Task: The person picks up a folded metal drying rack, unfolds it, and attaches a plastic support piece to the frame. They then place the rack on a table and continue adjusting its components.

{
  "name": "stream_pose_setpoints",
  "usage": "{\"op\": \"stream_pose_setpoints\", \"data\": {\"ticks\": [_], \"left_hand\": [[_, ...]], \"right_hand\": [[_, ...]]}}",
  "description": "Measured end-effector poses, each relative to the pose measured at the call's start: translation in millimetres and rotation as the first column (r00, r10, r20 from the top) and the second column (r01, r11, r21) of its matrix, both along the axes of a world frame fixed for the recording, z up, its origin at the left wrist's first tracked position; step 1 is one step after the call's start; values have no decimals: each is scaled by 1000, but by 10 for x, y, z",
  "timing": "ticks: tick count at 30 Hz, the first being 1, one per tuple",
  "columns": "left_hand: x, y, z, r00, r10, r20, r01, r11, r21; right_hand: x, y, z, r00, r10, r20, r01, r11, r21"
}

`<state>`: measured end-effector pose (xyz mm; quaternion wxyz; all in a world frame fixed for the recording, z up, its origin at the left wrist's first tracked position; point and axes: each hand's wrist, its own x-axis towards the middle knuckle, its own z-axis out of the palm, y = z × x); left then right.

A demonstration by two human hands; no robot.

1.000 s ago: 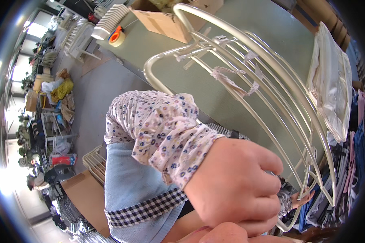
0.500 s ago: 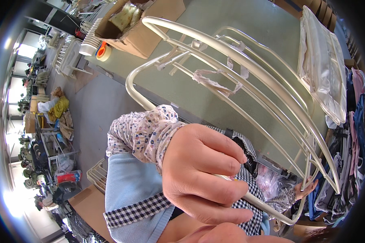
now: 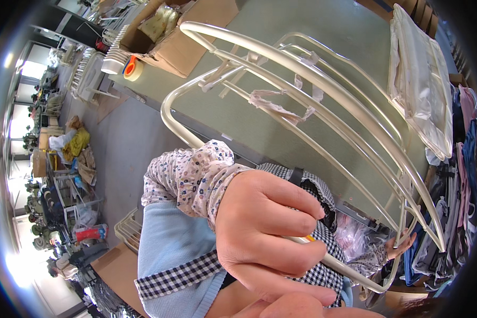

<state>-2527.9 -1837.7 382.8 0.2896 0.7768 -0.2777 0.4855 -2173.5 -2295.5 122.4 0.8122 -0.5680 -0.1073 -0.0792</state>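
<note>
A large cream tubular metal frame slants over the green table, with torn strips of whitish wrapping clinging to its bars. Close to the camera, my left hand has its fingers curled over the frame's near tube, which comes out beyond the fingertips. A small orange-yellow bit shows between those fingers; its kind is hidden. At the lower right end of the frame, my right hand is wrapped round a bar, partly covered by the tubing.
Toward the back left of the green table stand an open cardboard box and a tape roll. A stack of clear plastic-wrapped sheets lies on the right. Garments hang beyond it. Clear plastic sits below the table edge.
My left hand has shifted slightly down and right, and the orange-yellow bit now shows between its fingers. The frame's upper left end sits a little further left. My right hand stays put.
</note>
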Motion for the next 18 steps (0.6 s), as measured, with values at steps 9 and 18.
{"op": "stream_pose_setpoints", "data": {"ticks": [9, 18], "left_hand": [[12, -35, -20, 1000, 29, -4, -29, 999, -24], [25, -41, -33, 1000, 19, 6, -18, 999, -37]], "right_hand": [[-48, 30, 38, 1000, -6, -8, 6, 1000, -6], [-74, 51, 42, 1000, -4, -13, 4, 1000, -4]]}}
